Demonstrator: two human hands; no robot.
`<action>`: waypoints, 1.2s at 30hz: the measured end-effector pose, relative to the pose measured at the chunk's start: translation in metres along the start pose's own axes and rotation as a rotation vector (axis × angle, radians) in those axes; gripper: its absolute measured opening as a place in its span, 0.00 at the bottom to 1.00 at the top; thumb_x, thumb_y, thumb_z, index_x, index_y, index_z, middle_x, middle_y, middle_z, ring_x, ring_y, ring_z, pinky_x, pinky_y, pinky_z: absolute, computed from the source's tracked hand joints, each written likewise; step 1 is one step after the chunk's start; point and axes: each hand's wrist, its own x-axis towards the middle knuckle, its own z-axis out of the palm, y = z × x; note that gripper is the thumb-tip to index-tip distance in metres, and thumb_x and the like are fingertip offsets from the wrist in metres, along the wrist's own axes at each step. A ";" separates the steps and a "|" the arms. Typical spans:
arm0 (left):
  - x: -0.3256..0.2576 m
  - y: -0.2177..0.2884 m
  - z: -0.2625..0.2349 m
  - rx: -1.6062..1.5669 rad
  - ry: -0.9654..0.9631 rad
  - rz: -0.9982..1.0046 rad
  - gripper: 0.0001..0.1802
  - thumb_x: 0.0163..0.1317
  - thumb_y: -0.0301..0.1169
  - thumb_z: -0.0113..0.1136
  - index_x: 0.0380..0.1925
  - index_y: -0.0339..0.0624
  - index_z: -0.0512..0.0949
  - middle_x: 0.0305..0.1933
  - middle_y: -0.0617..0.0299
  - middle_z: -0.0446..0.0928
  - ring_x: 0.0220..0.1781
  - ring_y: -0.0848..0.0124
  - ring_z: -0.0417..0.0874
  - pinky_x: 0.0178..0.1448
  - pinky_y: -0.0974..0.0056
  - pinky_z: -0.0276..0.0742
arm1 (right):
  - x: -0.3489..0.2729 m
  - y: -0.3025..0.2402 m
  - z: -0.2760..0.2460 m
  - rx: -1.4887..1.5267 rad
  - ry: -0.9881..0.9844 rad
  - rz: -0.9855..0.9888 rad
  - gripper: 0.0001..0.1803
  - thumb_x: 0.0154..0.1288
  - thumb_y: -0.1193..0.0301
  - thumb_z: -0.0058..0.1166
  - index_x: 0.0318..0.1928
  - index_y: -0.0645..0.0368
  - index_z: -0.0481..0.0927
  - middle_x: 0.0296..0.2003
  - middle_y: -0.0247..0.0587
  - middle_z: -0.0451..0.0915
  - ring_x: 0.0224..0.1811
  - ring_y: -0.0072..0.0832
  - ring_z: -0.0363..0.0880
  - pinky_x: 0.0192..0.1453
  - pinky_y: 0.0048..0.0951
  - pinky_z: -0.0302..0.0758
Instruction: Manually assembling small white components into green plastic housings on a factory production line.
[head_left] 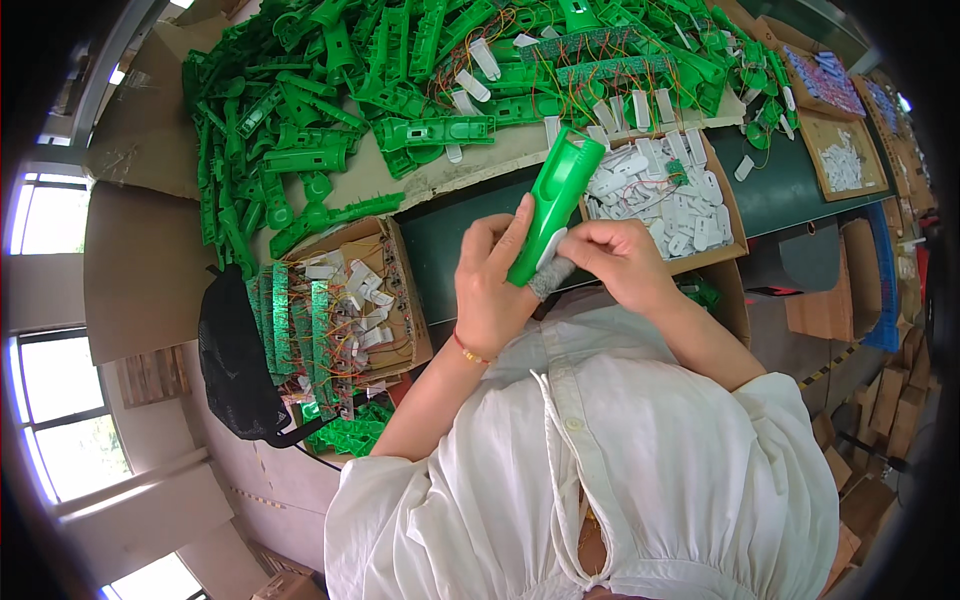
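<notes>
In front of my chest, my left hand (488, 285) is closed round a long green plastic housing (567, 182), which tilts with its far end up and to the right. My right hand (628, 268) pinches a small white plastic piece (551, 250) against the near end of the housing. Whether that piece is seated or only resting there is hidden by the fingers. A grey wrap (549, 279) shows between the hands, just below the housing. Past my right hand, a cardboard box (738, 215) holds many loose white plastic parts (683, 222).
Green housings (300, 150) lie heaped on cardboard (440, 178) across the back. Circuit boards with wires (615, 70) rest on them. At left stand a box (412, 290) of boards and white parts and a black mesh bag (235, 350). A tray (850, 185) sits far right.
</notes>
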 end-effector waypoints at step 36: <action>-0.009 -0.016 0.000 0.192 0.239 0.305 0.43 0.39 0.33 0.70 0.57 0.38 0.60 0.51 0.51 0.67 0.48 0.57 0.71 0.51 0.56 0.65 | 0.009 0.014 -0.010 0.330 -0.035 -0.219 0.19 0.65 0.68 0.46 0.53 0.64 0.68 0.49 0.48 0.75 0.50 0.28 0.73 0.49 0.26 0.71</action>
